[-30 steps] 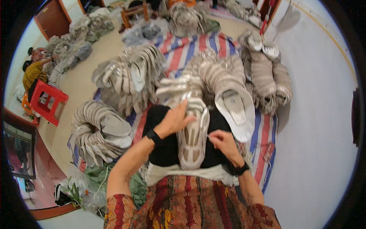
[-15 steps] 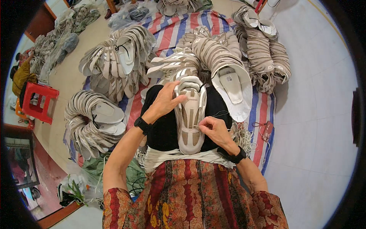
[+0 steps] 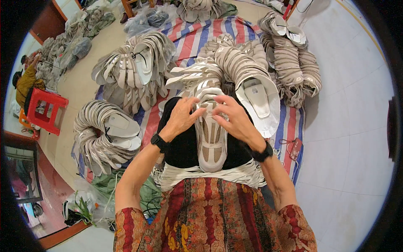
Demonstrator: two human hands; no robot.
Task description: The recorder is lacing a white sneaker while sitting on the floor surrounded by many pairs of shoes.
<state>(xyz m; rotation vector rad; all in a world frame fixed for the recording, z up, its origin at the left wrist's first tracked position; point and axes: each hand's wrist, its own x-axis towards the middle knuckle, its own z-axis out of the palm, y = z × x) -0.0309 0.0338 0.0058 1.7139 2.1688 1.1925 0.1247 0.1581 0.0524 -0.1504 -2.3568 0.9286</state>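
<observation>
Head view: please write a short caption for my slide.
Both hands, left hand and right hand, grip a beige shoe upper among stacked soles.

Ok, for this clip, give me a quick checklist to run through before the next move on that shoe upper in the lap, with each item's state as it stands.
1. Left hand on the shoe upper: ok, fingers rest on its far end.
2. Right hand on the same end: ok.
3. Upper supported: ok, it lies lengthwise on the black cloth over the lap.
4. Needle or thread in the fingers: cannot tell, too small.
5. Nearest stack of uppers apart from the hands: ok, it lies beyond them.
6. Red phone-like object on the striped mat: ok, off to the right.
</observation>
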